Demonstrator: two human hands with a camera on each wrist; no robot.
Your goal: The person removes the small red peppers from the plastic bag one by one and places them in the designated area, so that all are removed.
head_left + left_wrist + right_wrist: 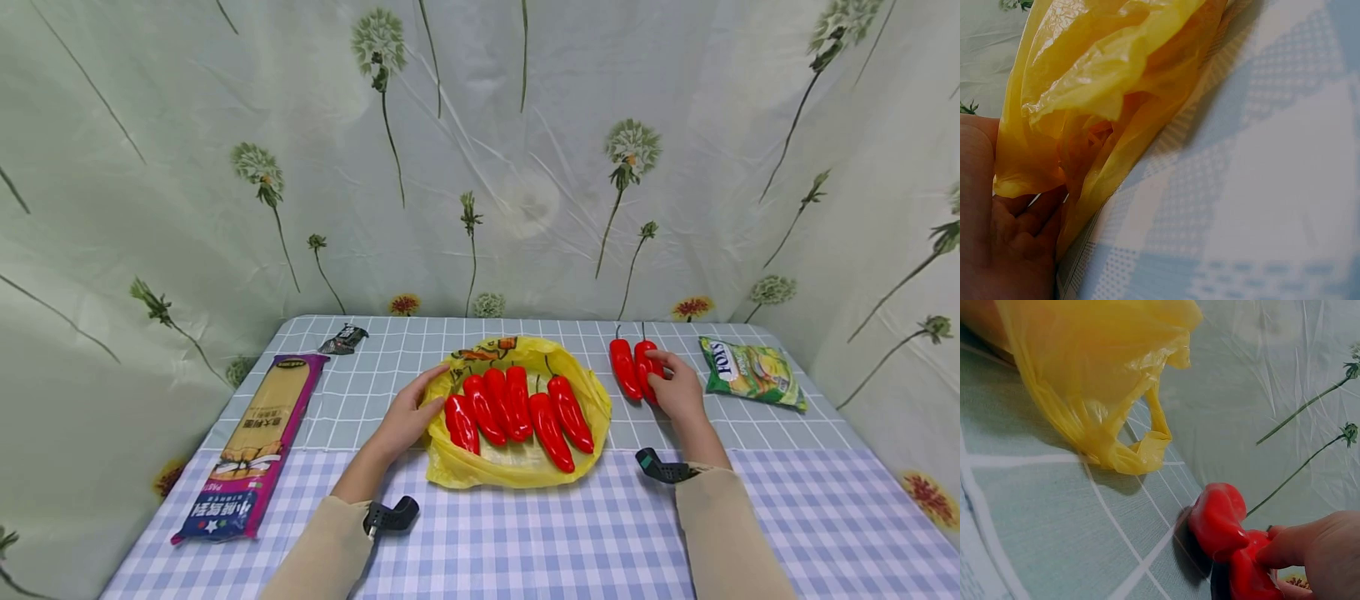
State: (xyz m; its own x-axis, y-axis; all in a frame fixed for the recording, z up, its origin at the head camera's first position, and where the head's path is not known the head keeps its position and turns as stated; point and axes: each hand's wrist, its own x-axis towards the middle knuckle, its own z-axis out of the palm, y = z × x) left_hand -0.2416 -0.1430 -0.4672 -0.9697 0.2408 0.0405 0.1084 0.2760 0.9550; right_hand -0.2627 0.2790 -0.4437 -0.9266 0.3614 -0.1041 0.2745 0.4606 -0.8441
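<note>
Fingers of the right hand (679, 392) pinch a pepper (644, 371) near the desk's (397, 354) far edge; the left hand (405, 412), grip unclear, likely steadies the open bag (487, 473).

yellow bag (491, 476), red peppers (517, 404) inside, two peppers (625, 371) beside

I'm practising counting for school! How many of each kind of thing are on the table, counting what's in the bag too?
Red peppers: 8 in sight (6 inside the bag, 2 beside it)
Packets: 3 (long pasta packet, green packet, small black packet)
Yellow bag: 1
Total: 12
</note>
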